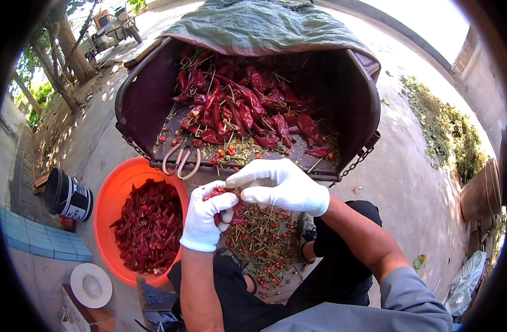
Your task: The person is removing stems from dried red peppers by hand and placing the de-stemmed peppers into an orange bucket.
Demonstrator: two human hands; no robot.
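My left hand (201,222), in a white knit glove, grips a red chili pepper (215,193) in front of the cart's edge. Parts of the pepper show between and below the fingers. My right hand (284,186), gloved the same way, reaches in from the right. Its thumb and fingertips meet the pepper's end beside the left thumb; whether they pinch anything is unclear. Beyond both hands, a heap of dried red chili peppers (245,110) lies in a dark cart bed (147,95) with loose seeds. Scissors (183,162) with pale handles rest at the bed's front edge.
An orange tub (108,186) at the left holds red pepper pieces (147,228). Stems and scraps (262,236) cover the ground between my feet. A black bucket (68,195) lies tilted beyond the tub. Chains (357,159) hang at the cart's corners, and a green woven sheet (257,25) drapes its top.
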